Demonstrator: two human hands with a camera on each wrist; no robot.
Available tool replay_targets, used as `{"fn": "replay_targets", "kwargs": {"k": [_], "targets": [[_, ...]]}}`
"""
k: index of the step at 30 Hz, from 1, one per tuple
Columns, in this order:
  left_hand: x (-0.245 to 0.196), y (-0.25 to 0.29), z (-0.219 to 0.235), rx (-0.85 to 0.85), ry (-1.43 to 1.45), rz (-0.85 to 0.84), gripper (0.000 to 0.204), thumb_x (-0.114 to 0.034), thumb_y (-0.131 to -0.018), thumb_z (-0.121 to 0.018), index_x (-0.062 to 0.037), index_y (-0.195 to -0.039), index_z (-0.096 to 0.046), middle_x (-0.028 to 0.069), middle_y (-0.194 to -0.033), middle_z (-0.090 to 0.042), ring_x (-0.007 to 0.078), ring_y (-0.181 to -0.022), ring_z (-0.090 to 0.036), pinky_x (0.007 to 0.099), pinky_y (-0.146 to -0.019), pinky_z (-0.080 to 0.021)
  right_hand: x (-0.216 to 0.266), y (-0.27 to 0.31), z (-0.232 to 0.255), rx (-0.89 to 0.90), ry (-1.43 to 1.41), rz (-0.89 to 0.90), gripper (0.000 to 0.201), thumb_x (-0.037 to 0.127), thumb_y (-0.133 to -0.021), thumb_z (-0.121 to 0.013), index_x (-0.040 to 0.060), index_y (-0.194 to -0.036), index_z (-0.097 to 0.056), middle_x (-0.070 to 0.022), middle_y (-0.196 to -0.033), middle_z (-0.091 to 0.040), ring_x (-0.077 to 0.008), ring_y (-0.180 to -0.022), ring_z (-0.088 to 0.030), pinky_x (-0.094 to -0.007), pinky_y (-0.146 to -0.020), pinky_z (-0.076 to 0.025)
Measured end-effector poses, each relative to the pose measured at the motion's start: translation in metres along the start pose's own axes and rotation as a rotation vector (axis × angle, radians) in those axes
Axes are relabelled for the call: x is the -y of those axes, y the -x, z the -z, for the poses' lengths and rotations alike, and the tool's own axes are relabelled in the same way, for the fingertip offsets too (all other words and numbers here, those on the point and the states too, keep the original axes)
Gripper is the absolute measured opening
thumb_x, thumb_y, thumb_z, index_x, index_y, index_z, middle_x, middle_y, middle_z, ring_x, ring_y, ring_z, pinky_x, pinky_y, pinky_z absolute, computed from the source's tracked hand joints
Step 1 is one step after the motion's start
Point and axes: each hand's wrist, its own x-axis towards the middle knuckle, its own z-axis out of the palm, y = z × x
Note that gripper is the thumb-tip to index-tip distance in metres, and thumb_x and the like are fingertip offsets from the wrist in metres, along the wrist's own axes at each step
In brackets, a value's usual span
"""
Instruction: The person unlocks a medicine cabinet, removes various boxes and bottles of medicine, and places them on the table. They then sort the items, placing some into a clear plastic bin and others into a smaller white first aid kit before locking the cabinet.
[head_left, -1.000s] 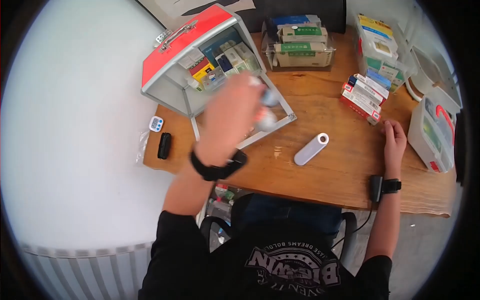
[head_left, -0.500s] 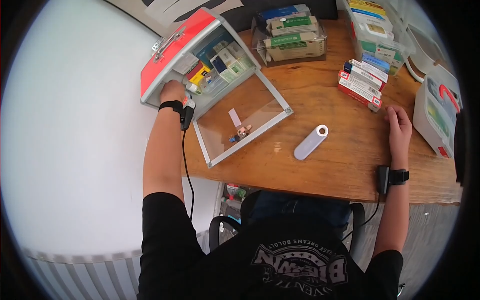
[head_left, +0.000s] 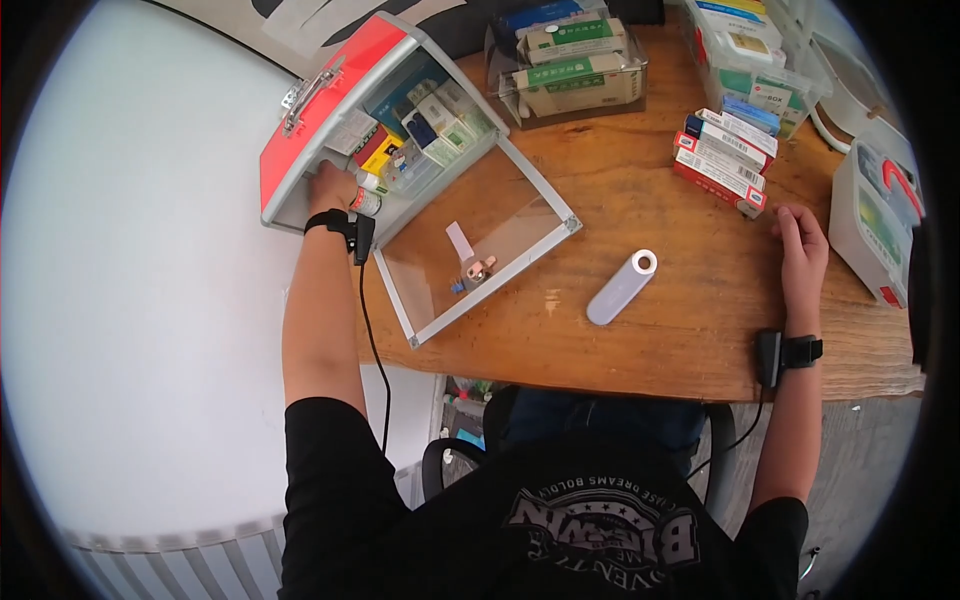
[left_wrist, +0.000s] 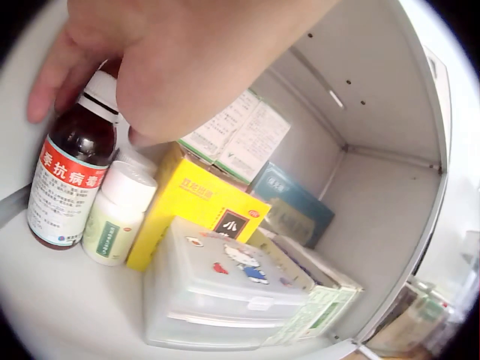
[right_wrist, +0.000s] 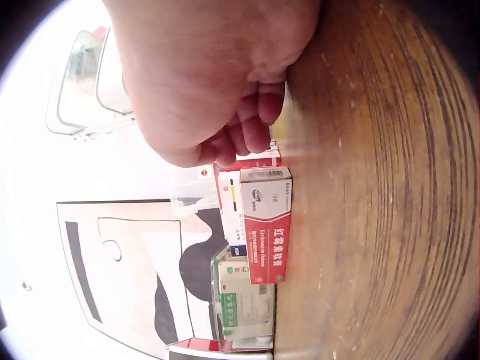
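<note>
My left hand [head_left: 333, 186] reaches into the left end of a red-topped case [head_left: 330, 100] with a silver frame. In the left wrist view its fingers hang down by the white cap of a brown medicine bottle [left_wrist: 71, 176]; a dark brown patch shows between fingers and palm, and I cannot tell whether they grip anything. Beside that bottle stand a white pill bottle [left_wrist: 112, 214], a yellow medicine box [left_wrist: 195, 195] and a clear plastic box [left_wrist: 225, 285]. My right hand [head_left: 802, 250] rests on the table, fingers loosely curled, near stacked medicine boxes [right_wrist: 266, 232].
The case's clear door [head_left: 530, 190] lies lowered on the wooden table [head_left: 520, 340], with small items on or beneath it. A pale rounded device [head_left: 620, 290] lies mid-table. Clear bins [head_left: 580, 95] of boxes stand behind; a white box with a red handle [head_left: 875, 220] is at right.
My left hand has swung from over the lowered door, carrying something blurred, left into the case, where it stays. A bottle with a red and white label now shows beside the wrist. My right hand stays resting.
</note>
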Motion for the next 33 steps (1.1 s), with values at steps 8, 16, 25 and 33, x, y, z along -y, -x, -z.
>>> {"fn": "replay_targets", "kwargs": {"k": [8,16,25,33], "targets": [[0.011,0.014,0.000,0.093,-0.014,-0.209,0.047,-0.012,-0.087,-0.062,0.0048,-0.131,-0.059,0.0329,-0.128,-0.068,0.0510,-0.121,-0.065,0.0505,-0.105,-0.053,-0.006,-0.003,0.002,-0.003,0.003,0.030,0.022,0.019,-0.109,-0.063,-0.0001,-0.114,-0.072,0.0007,-0.107,-0.071,-0.0068,-0.088,-0.058,-0.0227,-0.083,-0.047],[0.039,0.013,-0.048,-0.240,0.055,-0.290,0.065,-0.016,-0.094,-0.061,-0.0002,-0.155,-0.044,0.0403,-0.145,-0.051,0.0541,-0.142,-0.044,0.0561,-0.117,-0.039,0.012,0.001,-0.009,-0.090,-0.008,0.077,0.020,0.013,-0.104,-0.069,-0.0003,-0.118,-0.071,-0.0003,-0.102,-0.070,-0.0082,-0.091,-0.062,-0.0249,-0.082,-0.052],[-0.063,0.311,0.079,-0.040,0.844,-0.622,0.035,-0.004,-0.092,-0.072,-0.0035,-0.126,-0.068,0.0173,-0.128,-0.065,0.0341,-0.124,-0.063,0.0431,-0.103,-0.051,0.051,0.000,-0.026,-0.036,0.382,0.133,0.095,0.033,-0.089,-0.085,0.0080,-0.164,-0.034,-0.0176,-0.158,-0.041,-0.0304,-0.132,-0.053,-0.0413,-0.101,-0.052],[-0.149,0.401,0.027,0.143,0.778,-1.013,0.054,-0.014,-0.089,-0.077,-0.0092,-0.140,-0.060,0.0144,-0.127,-0.060,0.0355,-0.115,-0.061,0.0430,-0.095,-0.056,0.039,-0.028,-0.051,-0.020,0.370,0.296,0.094,0.030,-0.089,-0.085,0.0010,-0.163,-0.034,-0.0183,-0.158,-0.043,-0.0294,-0.143,-0.047,-0.0422,-0.107,-0.051]]}}
